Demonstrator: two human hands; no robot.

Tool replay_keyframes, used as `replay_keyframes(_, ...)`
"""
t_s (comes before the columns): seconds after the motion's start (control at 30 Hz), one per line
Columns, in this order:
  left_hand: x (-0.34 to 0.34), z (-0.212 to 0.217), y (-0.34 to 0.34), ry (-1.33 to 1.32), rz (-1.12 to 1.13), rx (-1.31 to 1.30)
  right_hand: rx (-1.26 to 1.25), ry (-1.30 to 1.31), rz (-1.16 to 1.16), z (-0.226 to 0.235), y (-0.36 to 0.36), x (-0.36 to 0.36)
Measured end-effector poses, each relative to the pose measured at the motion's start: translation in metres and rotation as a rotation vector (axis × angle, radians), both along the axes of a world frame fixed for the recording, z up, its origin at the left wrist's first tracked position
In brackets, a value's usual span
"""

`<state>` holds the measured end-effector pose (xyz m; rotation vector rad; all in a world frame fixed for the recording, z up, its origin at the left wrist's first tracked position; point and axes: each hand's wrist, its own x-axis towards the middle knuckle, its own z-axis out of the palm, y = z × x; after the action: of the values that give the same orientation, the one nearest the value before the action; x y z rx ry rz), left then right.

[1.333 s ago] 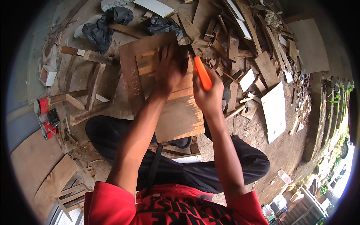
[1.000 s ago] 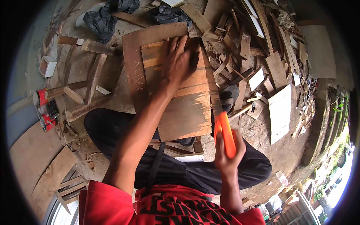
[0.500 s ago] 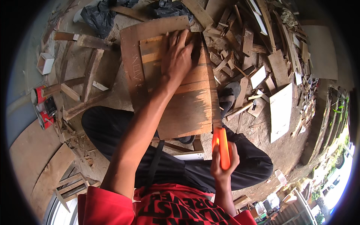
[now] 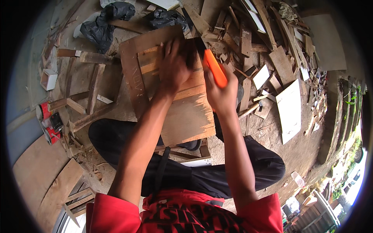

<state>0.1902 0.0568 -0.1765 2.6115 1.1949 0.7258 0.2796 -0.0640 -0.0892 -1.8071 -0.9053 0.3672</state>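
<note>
A worn plywood piece (image 4: pixel 188 118) with a splintered right part lies on a larger brown board (image 4: pixel 130 58), in front of me above my crossed legs. My left hand (image 4: pixel 173 64) presses down on the upper part of the plywood, fingers stretched out and somewhat smeared. In my right hand (image 4: pixel 224 91) is the orange handle of a handsaw (image 4: pixel 215 69), fingers wrapped round it. Its dark blade runs away from me along the right edge of the boards, its far end near the black plastic. My left hand hides part of that edge.
Wood offcuts (image 4: pixel 244 40) are heaped at the far right, by a white panel (image 4: pixel 289 112). On the left stand a wooden frame (image 4: pixel 93 83) and red cans (image 4: pixel 50 134). Black plastic bags (image 4: pixel 101 33) lie at the far side. A low slatted piece (image 4: pixel 194 160) sits beneath the boards.
My right hand has pushed the saw away from me along the boards' right edge, its handle going from near my knee to beside my left hand. My left hand stays on the plywood.
</note>
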Motion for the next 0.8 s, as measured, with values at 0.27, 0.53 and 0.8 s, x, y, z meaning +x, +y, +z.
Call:
replay_keyframes(0.27,-0.009,-0.004,-0.004,-0.022,-0.051,0.008,-0.351,0.108,0.058,0.084,-0.19,-0.059)
replay_keyframes(0.53,-0.001,-0.007,0.001,0.008,-0.073,0.043,-0.179,0.128,0.023,0.013,0.06,0.024)
replay_keyframes(0.8,-0.009,-0.007,0.004,0.108,-0.084,0.047,-0.231,0.288,0.063,0.051,-0.174,-0.055)
